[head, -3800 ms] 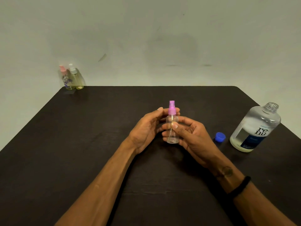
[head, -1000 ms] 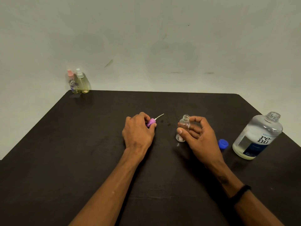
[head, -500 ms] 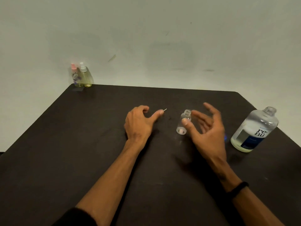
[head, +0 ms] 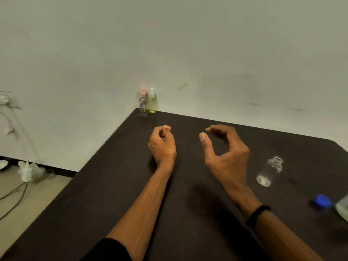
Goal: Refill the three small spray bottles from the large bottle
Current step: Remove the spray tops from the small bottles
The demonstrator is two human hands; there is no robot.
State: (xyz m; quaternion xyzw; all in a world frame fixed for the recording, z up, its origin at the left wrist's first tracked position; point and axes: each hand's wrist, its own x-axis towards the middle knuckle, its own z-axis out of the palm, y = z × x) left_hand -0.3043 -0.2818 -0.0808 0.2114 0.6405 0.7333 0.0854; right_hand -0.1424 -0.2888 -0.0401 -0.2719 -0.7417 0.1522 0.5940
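The uncapped small spray bottle point(head: 269, 171), clear and without its sprayer, stands on the dark worktop point(head: 113, 194) to the right of both hands, touched by neither. Just beside it toward the near right lies a blue cap point(head: 321, 200), and at the very right edge a sliver of the large bottle point(head: 343, 208) shows, blurred and mostly cut off. The right hand point(head: 225, 157) hovers to the left of the uncapped bottle, its fingers point(head: 216, 129) loosely curved with the thumb held apart, grasping nothing; a black band point(head: 257, 215) circles that wrist. The left hand point(head: 162, 145) sits further left above the worktop with its fingers curled in toward the thumb; whether something small is pinched inside cannot be told. At the far left corner of the worktop, against the pale wall point(head: 188, 44), stand two more small spray bottles touching each other: a pink-topped bottle point(head: 143, 101) and a white-topped bottle point(head: 152, 101) with yellowish contents. On the floor to the left are cables point(head: 13, 194) and blurred pale objects.
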